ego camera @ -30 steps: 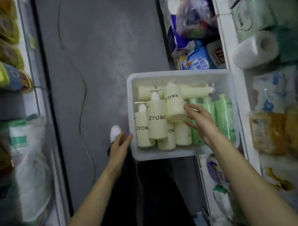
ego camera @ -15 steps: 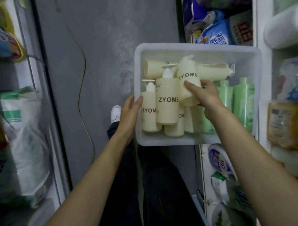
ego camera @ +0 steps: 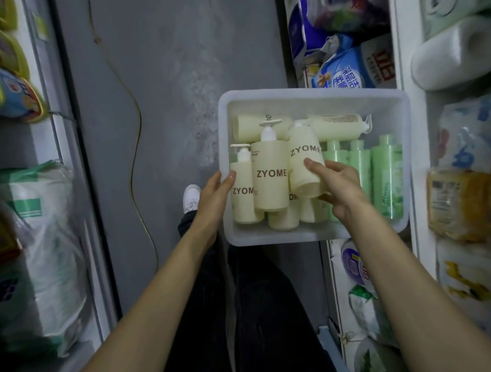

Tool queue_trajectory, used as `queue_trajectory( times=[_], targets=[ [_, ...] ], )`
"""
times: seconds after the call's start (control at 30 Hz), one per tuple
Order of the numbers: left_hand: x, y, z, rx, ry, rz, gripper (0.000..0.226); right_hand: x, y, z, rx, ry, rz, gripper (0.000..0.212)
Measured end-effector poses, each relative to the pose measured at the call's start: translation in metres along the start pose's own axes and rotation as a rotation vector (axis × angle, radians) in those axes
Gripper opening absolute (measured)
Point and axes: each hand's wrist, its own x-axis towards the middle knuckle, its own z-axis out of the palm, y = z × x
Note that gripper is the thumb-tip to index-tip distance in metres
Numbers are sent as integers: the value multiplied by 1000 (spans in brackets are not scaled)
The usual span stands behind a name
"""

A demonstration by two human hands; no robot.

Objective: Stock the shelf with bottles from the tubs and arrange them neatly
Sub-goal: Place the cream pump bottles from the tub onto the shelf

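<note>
Left hand (ego camera: 213,195) clasps tub (ego camera: 305,94) of bottles (ego camera: 384,179); right hand's (ego camera: 343,187) fingers (ego camera: 318,165) curl round cream bottle (ego camera: 303,155)

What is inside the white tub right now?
The white tub holds cream ZYOME pump bottles, some stacked, and green bottles along its right side. The right hand grips one cream bottle. The tub's floor and lower bottles are mostly covered.

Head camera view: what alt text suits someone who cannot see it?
A person's right hand grips a cream ZYOME bottle in a white tub of cream and green bottles; the left hand holds the tub's edge. Stocked shelves flank them.
</note>
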Motion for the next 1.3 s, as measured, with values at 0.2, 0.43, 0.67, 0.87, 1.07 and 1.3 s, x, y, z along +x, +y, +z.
queue_trajectory(
  times=[0.2,0.43,0.67,0.87,1.07,1.3],
  targets=[
    [-29,28,6,44,-19,-12,56,-42,10,-10,168,-65,28,54],
    [-88,94,31,75,-62,111,21,-110,-15,-14,322,-168,-116,42],
    [-137,176,41,130,-225,300,24,-169,-81,-9,445,-222,-359,45],
    [-158,281,24,142,-348,455,22,-213,-157,10,385,-76,-575,48],
    [-181,385,8,180,-596,617,17,-267,-240,29,330,207,-813,46],
    [-216,465,1,203,-746,736,14,-323,-306,30,234,356,-948,51]
  ],
)
